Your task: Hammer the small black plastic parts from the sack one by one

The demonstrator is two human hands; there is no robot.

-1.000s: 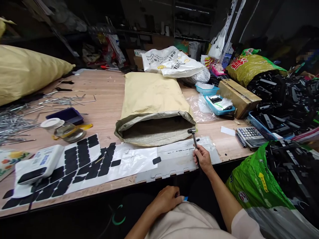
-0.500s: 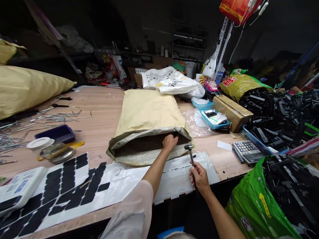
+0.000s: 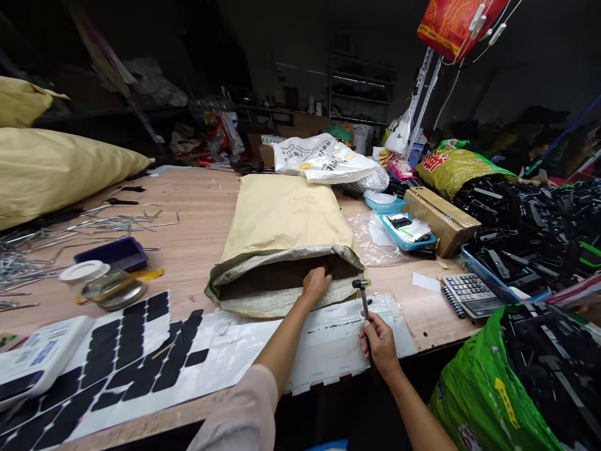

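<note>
A cream paper-like sack (image 3: 288, 213) lies flat on the table, its grey-lined mouth gaping toward me. My left hand (image 3: 317, 283) reaches into the right part of that mouth with its fingers curled. The fingertips are hidden, so what they hold, if anything, cannot be made out. Just to the right of the opening, my right hand (image 3: 379, 344) grips a small hammer (image 3: 365, 304) by its handle, head up. The hammer's head stands beside the sack's right corner, over a white board (image 3: 338, 338).
Leftward are metal rods (image 3: 113, 222), a dark blue tray (image 3: 113, 254), a glass jar (image 3: 115, 289) and sheets of black pads (image 3: 129, 338). To the right are blue baskets (image 3: 407, 241), a cardboard box (image 3: 439, 219), a calculator (image 3: 469, 291) and a green sack (image 3: 479, 382) of black parts.
My left hand has shifted a little left and toward me within the sack's mouth. The right hand keeps the hammer in much the same place. The whole view has tilted slightly.
</note>
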